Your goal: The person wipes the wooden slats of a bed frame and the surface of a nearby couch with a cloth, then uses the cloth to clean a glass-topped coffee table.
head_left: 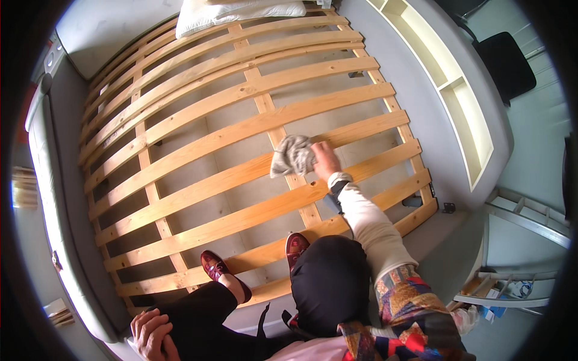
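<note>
My right hand (326,160) is closed on a crumpled grey cloth (293,156), which rests over a wooden slat and a lengthwise bar near the middle of the bed base. Pale wooden slats (223,180) run across the grey bed frame, with gaps between them. At the lower left, my left hand (154,334) lies by my black-trousered knee, its fingers bent and side by side. Whether anything is under that palm is hidden. My feet, in dark red shoes (296,248), are among the near slats.
White bedding (241,15) lies at the far end of the slats. Along the right side runs a padded grey frame with an open cream compartment (466,117). Beyond it are a black chair (506,66) and a curved shelf (512,289) with small items. A padded panel (66,210) stands at left.
</note>
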The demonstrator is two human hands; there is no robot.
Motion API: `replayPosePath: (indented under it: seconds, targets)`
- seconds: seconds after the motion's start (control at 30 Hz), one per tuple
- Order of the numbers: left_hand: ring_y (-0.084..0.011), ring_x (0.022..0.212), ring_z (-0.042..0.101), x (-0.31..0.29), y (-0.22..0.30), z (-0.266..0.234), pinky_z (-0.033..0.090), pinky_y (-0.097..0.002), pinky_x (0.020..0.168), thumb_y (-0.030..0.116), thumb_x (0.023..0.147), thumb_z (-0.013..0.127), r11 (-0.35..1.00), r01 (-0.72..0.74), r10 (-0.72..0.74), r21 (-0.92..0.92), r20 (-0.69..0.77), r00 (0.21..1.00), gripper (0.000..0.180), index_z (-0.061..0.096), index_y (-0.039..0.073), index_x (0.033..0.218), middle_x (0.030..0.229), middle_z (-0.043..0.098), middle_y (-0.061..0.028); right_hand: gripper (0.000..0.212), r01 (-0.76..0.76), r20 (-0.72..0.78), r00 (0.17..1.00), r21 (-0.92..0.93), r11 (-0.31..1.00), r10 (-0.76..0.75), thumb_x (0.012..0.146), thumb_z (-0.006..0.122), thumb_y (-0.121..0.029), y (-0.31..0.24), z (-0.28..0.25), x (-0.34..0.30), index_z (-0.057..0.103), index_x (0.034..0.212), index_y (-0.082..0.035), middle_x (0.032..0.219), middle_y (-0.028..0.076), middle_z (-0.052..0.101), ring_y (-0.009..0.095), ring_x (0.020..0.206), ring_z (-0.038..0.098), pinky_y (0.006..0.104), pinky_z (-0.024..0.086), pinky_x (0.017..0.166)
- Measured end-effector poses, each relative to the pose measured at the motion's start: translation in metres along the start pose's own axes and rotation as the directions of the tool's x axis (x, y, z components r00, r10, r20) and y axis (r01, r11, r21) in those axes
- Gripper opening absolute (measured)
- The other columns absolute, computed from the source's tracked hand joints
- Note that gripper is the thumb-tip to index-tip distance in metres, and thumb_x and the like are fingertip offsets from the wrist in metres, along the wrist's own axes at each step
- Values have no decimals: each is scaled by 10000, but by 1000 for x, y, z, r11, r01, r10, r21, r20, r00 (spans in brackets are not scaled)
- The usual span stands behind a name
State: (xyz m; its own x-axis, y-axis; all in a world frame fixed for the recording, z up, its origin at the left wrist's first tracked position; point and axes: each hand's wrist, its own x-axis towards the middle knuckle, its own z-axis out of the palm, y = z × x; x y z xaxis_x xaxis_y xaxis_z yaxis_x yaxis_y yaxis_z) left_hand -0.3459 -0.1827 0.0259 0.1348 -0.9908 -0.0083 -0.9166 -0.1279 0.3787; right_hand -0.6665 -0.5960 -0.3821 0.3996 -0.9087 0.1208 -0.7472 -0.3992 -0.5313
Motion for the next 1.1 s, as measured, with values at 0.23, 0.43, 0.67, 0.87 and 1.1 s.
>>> replayPosePath:
  seconds: [0.23, 0.43, 0.67, 0.87, 1.1]
  targets:
    - [-365, 1123, 684, 6, -3, 1, 491, -505, 1024, 24, 951, 578, 1000, 12, -11, -28, 16, 1000, 155, 725, -4, 993, 1105, 742, -157, 461, -672, -335, 730, -193, 715, 595, 824, 720, -91, 131, -79, 3, 544, 1246, -33, 1264, 249, 566, 458, 1164, 598, 515, 524, 981]
    - [-372, 1115, 684, 3, -2, 0, 498, -498, 1011, 50, 982, 569, 1000, -3, 3, 1, -31, 1000, 169, 726, -12, 997, 1103, 744, -160, 632, -665, -496, 585, 159, 729, 642, 787, 807, -89, 144, -84, -29, 510, 1338, 4, 1313, 285, 571, 485, 1248, 553, 512, 470, 1057]
    - [-370, 1105, 680, -2, 4, 5, 503, -482, 994, 60, 978, 586, 999, -25, 26, 37, -49, 998, 154, 725, 3, 1014, 1103, 740, -161, 625, -469, 8, 881, 165, 868, 474, 729, 765, -238, 68, -21, -29, 543, 1272, -24, 1255, 269, 644, 468, 1175, 613, 504, 498, 1009]
    - [-356, 1031, 685, -17, -17, 27, 475, -517, 989, -3, 781, 605, 1000, -11, 9, -12, -181, 984, 146, 677, 12, 908, 999, 725, -143, 695, -225, 411, 906, 279, 934, 95, 707, 754, -237, -19, 32, -65, 541, 1342, -51, 1145, 288, 689, 474, 1079, 659, 510, 538, 947]
    - [-357, 1012, 701, -24, -20, 20, 506, -488, 952, -17, 743, 637, 999, -30, 20, -38, -246, 969, 181, 712, 11, 905, 1000, 741, -141, 590, 70, 645, 704, 354, 933, -297, 668, 748, -62, -54, 51, -129, 597, 1237, -22, 1138, 245, 651, 441, 1123, 635, 472, 513, 953]
